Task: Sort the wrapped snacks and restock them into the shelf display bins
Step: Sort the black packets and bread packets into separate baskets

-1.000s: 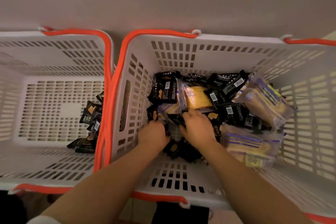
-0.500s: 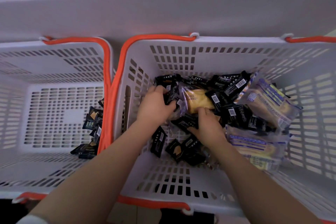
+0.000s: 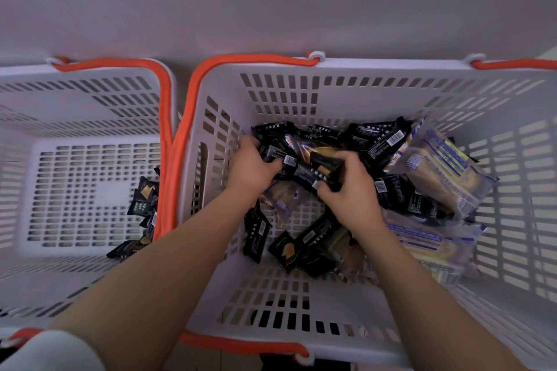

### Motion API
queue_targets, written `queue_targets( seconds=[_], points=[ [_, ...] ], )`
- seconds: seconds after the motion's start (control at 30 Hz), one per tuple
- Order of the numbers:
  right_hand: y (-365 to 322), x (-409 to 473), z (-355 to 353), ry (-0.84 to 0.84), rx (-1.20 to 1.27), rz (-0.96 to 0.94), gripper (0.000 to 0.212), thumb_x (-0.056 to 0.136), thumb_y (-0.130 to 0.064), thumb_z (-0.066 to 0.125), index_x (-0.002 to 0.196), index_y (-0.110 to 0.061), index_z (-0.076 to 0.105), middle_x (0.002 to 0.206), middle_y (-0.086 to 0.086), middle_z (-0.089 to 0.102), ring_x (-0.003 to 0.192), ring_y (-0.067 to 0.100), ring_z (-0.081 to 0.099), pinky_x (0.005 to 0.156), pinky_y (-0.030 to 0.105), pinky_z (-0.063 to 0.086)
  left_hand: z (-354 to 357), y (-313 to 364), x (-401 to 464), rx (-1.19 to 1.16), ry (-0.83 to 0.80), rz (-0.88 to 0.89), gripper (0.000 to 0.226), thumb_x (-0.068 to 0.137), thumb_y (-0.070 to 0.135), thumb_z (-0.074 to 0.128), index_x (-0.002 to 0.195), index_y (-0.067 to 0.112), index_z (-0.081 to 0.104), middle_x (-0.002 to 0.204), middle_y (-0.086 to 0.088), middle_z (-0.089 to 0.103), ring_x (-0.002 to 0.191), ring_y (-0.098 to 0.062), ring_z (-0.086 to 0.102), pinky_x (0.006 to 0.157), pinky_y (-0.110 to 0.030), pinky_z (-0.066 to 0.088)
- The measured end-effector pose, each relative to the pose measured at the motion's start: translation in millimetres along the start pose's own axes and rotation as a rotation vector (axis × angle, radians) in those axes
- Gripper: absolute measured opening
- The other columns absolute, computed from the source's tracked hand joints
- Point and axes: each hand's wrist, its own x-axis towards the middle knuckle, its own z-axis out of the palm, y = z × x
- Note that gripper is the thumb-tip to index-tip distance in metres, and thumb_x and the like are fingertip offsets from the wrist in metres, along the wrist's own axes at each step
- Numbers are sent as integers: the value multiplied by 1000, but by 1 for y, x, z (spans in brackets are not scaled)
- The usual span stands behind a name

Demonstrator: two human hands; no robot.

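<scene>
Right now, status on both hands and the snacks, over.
Left hand and right hand both gripping black packets in right basket. Pale packets mixed in. Few black ones in left basket.

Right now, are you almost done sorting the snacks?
Not yet. A few black packets already lie in the left basket. The left hand and right hand each grip black packets in the right basket, where many black ones and the clear-wrapped cakes still wait.

head-worn view, steeply downward, close over two baskets (image 3: 346,75) (wide-angle)
</scene>
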Motion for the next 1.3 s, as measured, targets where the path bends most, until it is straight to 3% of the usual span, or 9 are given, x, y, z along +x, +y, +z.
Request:
queue_targets(
  seconds=[0.07,0.13,0.37,0.5,0.63,0.83,1.1,1.2,1.3],
  points=[
    [-9,6,-6,114,123,-5,49,80,-11,66,120,-22,41,109,-8,51,99,7,52,79,4,37,3,-1,1,-14,25,-25,64,76,17,72,127,5,36,119,-12,56,102,-23,56,82,-30,47],
    [-14,15,-10,169,100,-40,53,83,-10,64,131,-14,40,117,-2,51,109,12,49,91,19,39,5,0,5,-10,16,-51,69,74,18,74,129,2,35,123,-14,55,110,-26,55,86,-29,46],
    [-7,44,-9,34,-425,-208,55,83,-20,66,132,-7,44,137,14,36,127,30,32,107,38,33,8,-2,12,132,-69,-34,46,77,29,73,114,4,59,110,-12,66,98,-24,61,75,-28,48],
    [0,58,-7,-175,-568,-156,79,78,-36,71,141,-9,31,144,13,34,133,31,29,107,41,31,0,0,7,161,-31,-6,30,77,21,72,100,4,63,101,-11,67,86,-21,61,69,-29,48],
    [0,68,-7,-246,-602,-109,93,72,-44,76,143,-11,26,145,12,35,131,31,36,103,43,35,-14,6,-11,201,21,45,41,74,22,73,107,4,55,99,-11,65,88,-24,60,69,-32,51],
    [-6,75,-9,-273,-656,-76,79,68,-44,78,130,-11,41,130,14,49,117,31,49,91,41,43,-34,14,-44,232,53,253,62,77,32,72,128,9,45,110,-7,63,91,-16,59,71,-25,47],
    [-22,30,-9,-51,-292,-51,47,77,-29,74,117,-15,53,117,5,59,103,23,58,80,34,50,-65,24,-63,163,128,409,66,72,45,72,124,12,48,106,2,65,92,-10,61,72,-18,45],
    [-56,7,-18,5,-35,-58,43,75,-24,76,113,-18,57,107,-4,62,96,10,57,79,22,43,-83,30,-79,14,137,455,61,70,43,73,120,16,50,89,26,57,78,11,55,66,2,38],
    [-102,-13,-29,-69,85,-76,41,73,-23,76,110,-22,58,100,-10,63,94,7,58,79,20,44,-106,25,-97,-204,179,423,53,68,44,72,113,27,49,82,33,54,74,23,53,65,6,37]
  ],
)
